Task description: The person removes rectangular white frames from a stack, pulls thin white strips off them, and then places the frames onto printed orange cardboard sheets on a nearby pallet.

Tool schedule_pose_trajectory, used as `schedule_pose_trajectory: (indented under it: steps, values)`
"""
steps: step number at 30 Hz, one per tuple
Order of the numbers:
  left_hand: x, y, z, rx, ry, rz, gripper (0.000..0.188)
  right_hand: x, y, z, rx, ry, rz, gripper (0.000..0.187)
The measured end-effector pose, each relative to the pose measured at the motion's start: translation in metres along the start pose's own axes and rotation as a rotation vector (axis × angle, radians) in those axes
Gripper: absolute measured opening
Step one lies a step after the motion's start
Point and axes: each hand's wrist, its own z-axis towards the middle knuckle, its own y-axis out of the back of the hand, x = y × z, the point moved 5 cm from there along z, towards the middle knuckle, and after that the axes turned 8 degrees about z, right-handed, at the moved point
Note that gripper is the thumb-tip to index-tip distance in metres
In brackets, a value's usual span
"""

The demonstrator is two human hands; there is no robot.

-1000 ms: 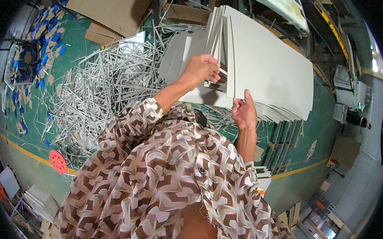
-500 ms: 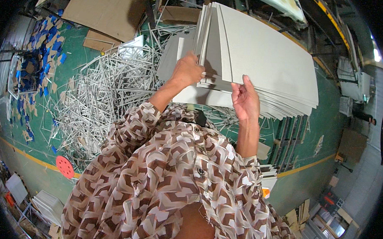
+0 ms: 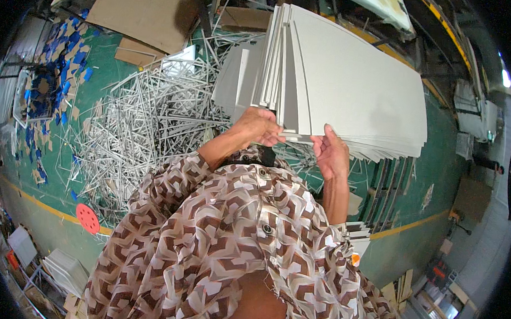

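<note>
A thick stack of off-white rectangular panels (image 3: 363, 84) fans out ahead of me, the sheets on its left parted and standing tilted. My left hand (image 3: 258, 127) is closed, with thumb and fingers pinched at the near edge of the parted panels (image 3: 276, 62). At the near edge of the large top panel, my right hand (image 3: 331, 153) holds the sheet near its lower left corner, thumb up and fingers curled. Between both hands a narrow pale edge (image 3: 291, 136) shows. The fingertips are partly hidden behind the panel edges.
A big heap of thin white offcut strips (image 3: 148, 119) covers the green floor to the left. Beyond it are cardboard sheets (image 3: 142, 15) and blue and brown scraps (image 3: 70, 63). A red perforated disc (image 3: 87, 218) lies near the yellow line. Dark metal slats (image 3: 384, 192) extend below the stack.
My left hand has moved down and right along the parted panels, closer to my right hand. My right hand has shifted slightly down, and the parted panels' gap has narrowed.
</note>
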Motion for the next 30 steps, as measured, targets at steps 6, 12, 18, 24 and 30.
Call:
schedule_pose_trajectory:
  steps: [6, 12, 18, 24, 30]
  values:
    - [-0.021, -0.01, -0.014, -0.105, -0.12, 0.466, 0.024, -0.015, 0.021, 0.001, -0.052, -0.089, 0.003, 0.028]
    - [-0.03, -0.005, -0.018, -0.174, -0.236, 0.338, 0.038, -0.008, 0.024, 0.003, -0.003, -0.104, 0.137, 0.022]
    - [-0.033, 0.013, -0.026, -0.359, -0.309, 0.708, 0.048, 0.008, 0.016, -0.005, 0.001, -0.068, 0.057, 0.021]
    - [-0.081, 0.009, -0.043, -0.375, -0.423, 0.669, 0.058, 0.021, 0.0, -0.013, -0.008, -0.03, 0.059, 0.026]
    - [-0.111, -0.017, -0.09, -0.3, -0.798, 0.392, 0.049, 0.022, 0.014, -0.019, -0.036, -0.014, 0.049, 0.03]
